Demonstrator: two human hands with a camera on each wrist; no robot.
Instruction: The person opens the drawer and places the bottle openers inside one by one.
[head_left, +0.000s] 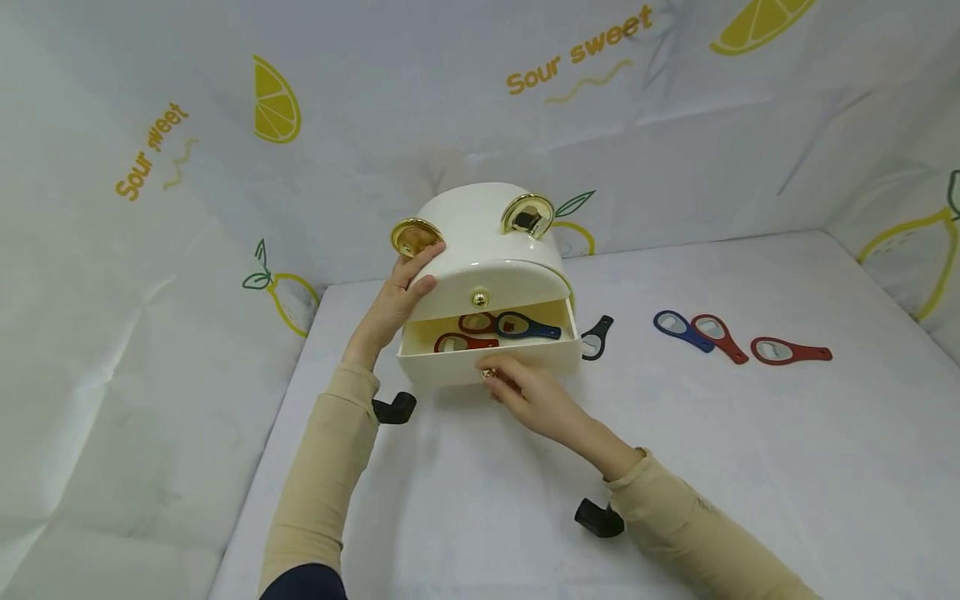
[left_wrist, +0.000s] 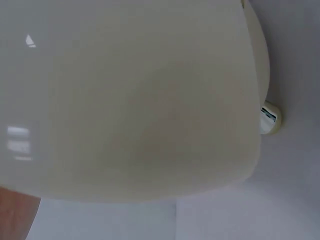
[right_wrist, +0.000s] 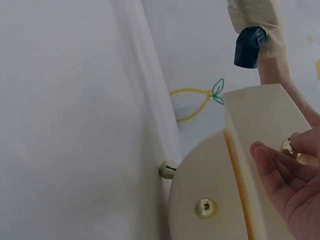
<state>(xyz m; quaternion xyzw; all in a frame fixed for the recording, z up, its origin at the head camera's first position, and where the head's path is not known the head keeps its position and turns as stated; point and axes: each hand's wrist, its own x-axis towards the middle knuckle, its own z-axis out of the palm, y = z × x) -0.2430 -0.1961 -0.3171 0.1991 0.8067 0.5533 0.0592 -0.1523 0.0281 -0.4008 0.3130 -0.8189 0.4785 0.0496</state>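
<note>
A glossy white storage box with gold ear-like discs stands on the table, its lower drawer pulled partway out. Inside the drawer lie two red bottle openers and a blue bottle opener. My right hand pinches the gold drawer knob between thumb and fingers. On the box's left side rests my left hand, fingers extended close under the left gold disc. Another gold knob sits on the upper front. The left wrist view is mostly filled by the box's white side.
Right of the box, a black bottle opener lies close by. Farther right are a blue bottle opener, a red one overlapping it, and another red one. A lemon-print cloth hangs behind the white table.
</note>
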